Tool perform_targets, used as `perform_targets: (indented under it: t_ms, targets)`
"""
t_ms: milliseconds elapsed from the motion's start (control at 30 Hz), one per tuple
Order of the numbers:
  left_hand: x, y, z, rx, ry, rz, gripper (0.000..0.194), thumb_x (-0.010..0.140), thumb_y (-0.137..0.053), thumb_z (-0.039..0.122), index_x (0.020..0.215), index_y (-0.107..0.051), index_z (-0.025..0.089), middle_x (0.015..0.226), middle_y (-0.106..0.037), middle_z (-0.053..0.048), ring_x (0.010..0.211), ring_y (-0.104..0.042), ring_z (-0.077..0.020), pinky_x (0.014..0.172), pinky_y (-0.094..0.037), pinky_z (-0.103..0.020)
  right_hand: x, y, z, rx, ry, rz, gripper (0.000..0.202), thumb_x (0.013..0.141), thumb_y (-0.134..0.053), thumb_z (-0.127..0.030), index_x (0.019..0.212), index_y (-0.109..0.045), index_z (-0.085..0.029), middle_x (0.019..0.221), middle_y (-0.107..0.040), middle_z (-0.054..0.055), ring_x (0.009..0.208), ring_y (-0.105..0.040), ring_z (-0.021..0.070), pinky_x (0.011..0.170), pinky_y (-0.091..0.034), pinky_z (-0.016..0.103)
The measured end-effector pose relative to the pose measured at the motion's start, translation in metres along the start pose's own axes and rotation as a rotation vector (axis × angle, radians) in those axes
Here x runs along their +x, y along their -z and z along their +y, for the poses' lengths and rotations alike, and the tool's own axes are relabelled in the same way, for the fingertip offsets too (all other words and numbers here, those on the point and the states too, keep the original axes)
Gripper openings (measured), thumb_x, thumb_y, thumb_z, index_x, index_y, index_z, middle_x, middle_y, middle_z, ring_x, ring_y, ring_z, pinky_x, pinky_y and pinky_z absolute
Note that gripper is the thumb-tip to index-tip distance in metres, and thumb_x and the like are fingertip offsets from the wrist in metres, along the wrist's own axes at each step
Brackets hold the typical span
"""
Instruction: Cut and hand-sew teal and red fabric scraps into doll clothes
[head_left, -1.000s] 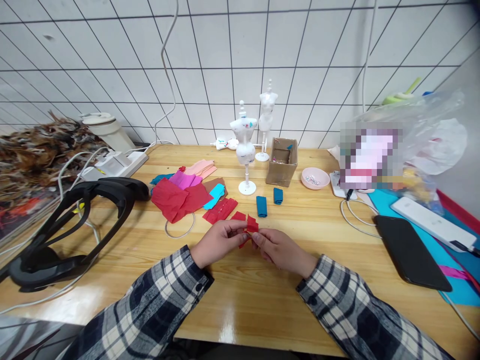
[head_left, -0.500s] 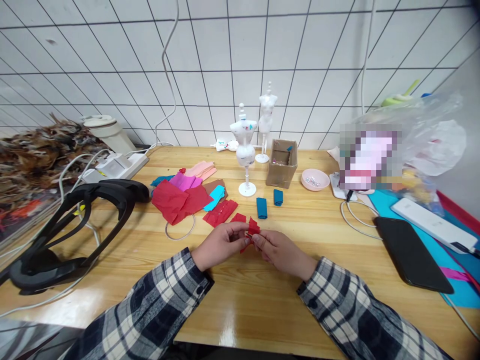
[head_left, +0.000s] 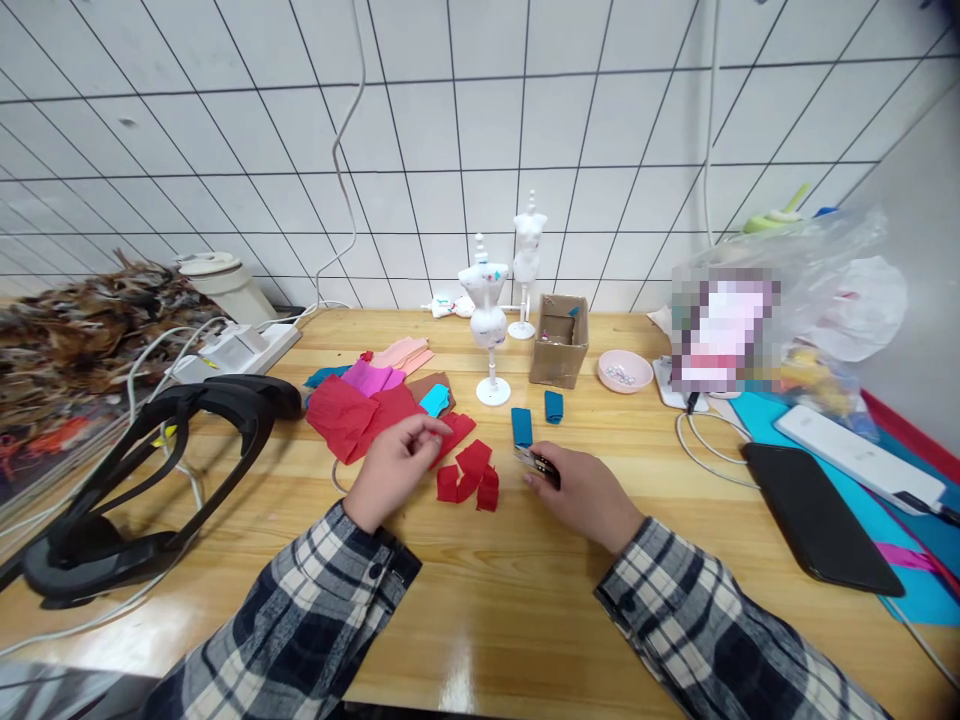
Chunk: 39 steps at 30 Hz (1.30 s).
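Note:
A few folded red paper pieces (head_left: pixel 469 478) lie on the wooden table (head_left: pixel 525 600) between my hands. My left hand (head_left: pixel 396 465) hovers just left of them, its fingers loosely bent, the tips touching a red strip (head_left: pixel 457 428) at the edge of the coloured paper pile (head_left: pixel 367 400). My right hand (head_left: pixel 585 492) rests on the table to the right of the pieces and grips a small dark metallic tool (head_left: pixel 538 463). Two rolled teal pieces (head_left: pixel 523 425) lie just beyond it. A white mini mannequin (head_left: pixel 486 310) stands behind them.
A black headset (head_left: pixel 150 450) with cables lies at the left, with a white power strip (head_left: pixel 240 345) behind it. A cardboard box (head_left: pixel 559 345), pink bowl (head_left: pixel 626 368), black phone (head_left: pixel 817 515), white remote (head_left: pixel 855 455) and plastic bag (head_left: pixel 810 300) are at the right.
My hands have come apart and let go of the red piece, which now lies on the table. The left hand moved toward the paper pile; the right hand now holds a small dark tool.

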<state>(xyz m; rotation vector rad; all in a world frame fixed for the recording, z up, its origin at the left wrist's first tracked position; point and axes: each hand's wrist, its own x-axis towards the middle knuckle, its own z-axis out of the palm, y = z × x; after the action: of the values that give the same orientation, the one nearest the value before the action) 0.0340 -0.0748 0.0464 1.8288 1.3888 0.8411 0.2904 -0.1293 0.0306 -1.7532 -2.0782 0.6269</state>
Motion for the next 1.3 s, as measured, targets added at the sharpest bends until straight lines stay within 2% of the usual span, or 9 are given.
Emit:
perform_targets:
  t_ms: [133, 333, 533, 633, 900, 1000, 1100, 1200, 1300]
  targets:
    - [0.007, 0.012, -0.006, 0.027, 0.003, 0.203, 0.028, 0.082, -0.059, 0.036, 0.100, -0.069, 0.017, 0.077, -0.065, -0.002, 0.071, -0.057, -0.0155, 0.066, -0.044, -0.026, -0.001, -0.002, 0.002, -0.094, 0.060, 0.029, 0.026, 0.088, -0.053, -0.028, 0.112, -0.064, -0.026, 0.099, -0.067, 0.004, 0.094, -0.061, 0.0209, 0.076, -0.043, 0.030]
    - [0.007, 0.009, -0.002, -0.059, 0.044, 0.139, 0.038, 0.075, -0.068, 0.037, 0.106, -0.069, 0.017, 0.083, -0.072, -0.005, 0.078, -0.065, -0.0186, 0.075, -0.049, -0.030, 0.001, -0.005, 0.007, -0.114, 0.109, 0.096, 0.021, 0.084, -0.061, -0.027, 0.103, -0.069, -0.025, 0.092, -0.065, 0.005, 0.092, -0.059, 0.0225, 0.083, -0.045, 0.035]
    - [-0.009, -0.007, 0.016, -0.447, 0.187, -0.241, 0.075, 0.074, -0.072, 0.038, 0.140, -0.044, 0.017, 0.072, -0.071, -0.001, 0.063, -0.061, -0.0133, 0.066, -0.046, -0.026, -0.005, -0.004, -0.008, -0.002, 0.329, 0.368, 0.042, 0.085, -0.063, -0.033, 0.126, -0.059, -0.022, 0.110, -0.063, 0.009, 0.101, -0.056, 0.0244, 0.090, -0.047, 0.040]
    - [-0.020, -0.026, 0.020, -0.652, 0.214, -0.494, 0.079, 0.072, -0.076, 0.036, 0.142, -0.042, 0.017, 0.071, -0.070, -0.001, 0.063, -0.060, -0.0125, 0.065, -0.044, -0.025, -0.011, -0.008, -0.022, 0.022, 0.477, 0.268, 0.047, 0.086, -0.062, -0.033, 0.131, -0.055, -0.024, 0.112, -0.064, 0.009, 0.099, -0.058, 0.0239, 0.086, -0.050, 0.039]
    - [-0.029, -0.038, 0.022, -0.843, 0.268, -0.550, 0.072, 0.074, -0.075, 0.036, 0.138, -0.048, 0.021, 0.084, -0.069, -0.003, 0.076, -0.063, -0.0156, 0.080, -0.049, -0.034, -0.019, -0.014, -0.032, 0.021, 0.501, 0.188, 0.037, 0.091, -0.046, -0.014, 0.121, -0.063, -0.028, 0.121, -0.067, 0.006, 0.103, -0.062, 0.0222, 0.088, -0.048, 0.037]
    - [-0.025, -0.028, 0.021, -0.563, 0.062, -0.487, 0.063, 0.081, -0.067, 0.034, 0.139, -0.047, 0.024, 0.107, -0.069, -0.009, 0.094, -0.063, -0.0209, 0.088, -0.047, -0.039, -0.017, -0.001, -0.033, 0.124, 0.365, 0.211, 0.024, 0.094, -0.042, -0.021, 0.102, -0.065, -0.024, 0.099, -0.072, 0.005, 0.086, -0.065, 0.0190, 0.077, -0.048, 0.031]
    - [-0.017, -0.016, 0.011, 0.036, -0.140, -0.147, 0.039, 0.086, -0.059, 0.032, 0.124, -0.062, 0.023, 0.111, -0.066, -0.011, 0.103, -0.058, -0.0261, 0.094, -0.043, -0.044, -0.005, 0.023, -0.026, 0.186, 0.124, 0.310, 0.035, 0.098, -0.030, -0.032, 0.072, -0.052, -0.022, 0.061, -0.060, 0.000, 0.056, -0.055, 0.0144, 0.057, -0.041, 0.026]
    - [-0.008, -0.007, -0.004, 0.460, -0.139, 0.034, 0.036, 0.089, -0.055, 0.034, 0.120, -0.063, 0.019, 0.107, -0.065, -0.013, 0.103, -0.056, -0.0289, 0.092, -0.042, -0.045, 0.020, 0.054, -0.010, -0.042, 0.090, 0.465, 0.042, 0.096, -0.034, -0.042, 0.059, -0.036, -0.022, 0.048, -0.041, -0.002, 0.047, -0.043, 0.0141, 0.050, -0.028, 0.027]
    - [-0.003, -0.005, -0.013, 0.623, -0.099, 0.059, 0.038, 0.087, -0.057, 0.037, 0.117, -0.062, 0.015, 0.102, -0.063, -0.013, 0.097, -0.057, -0.0285, 0.087, -0.044, -0.042, 0.055, 0.085, 0.006, -0.229, 0.018, 0.595, 0.044, 0.096, -0.032, -0.046, 0.061, -0.041, -0.022, 0.053, -0.045, 0.000, 0.053, -0.045, 0.0163, 0.053, -0.025, 0.029]
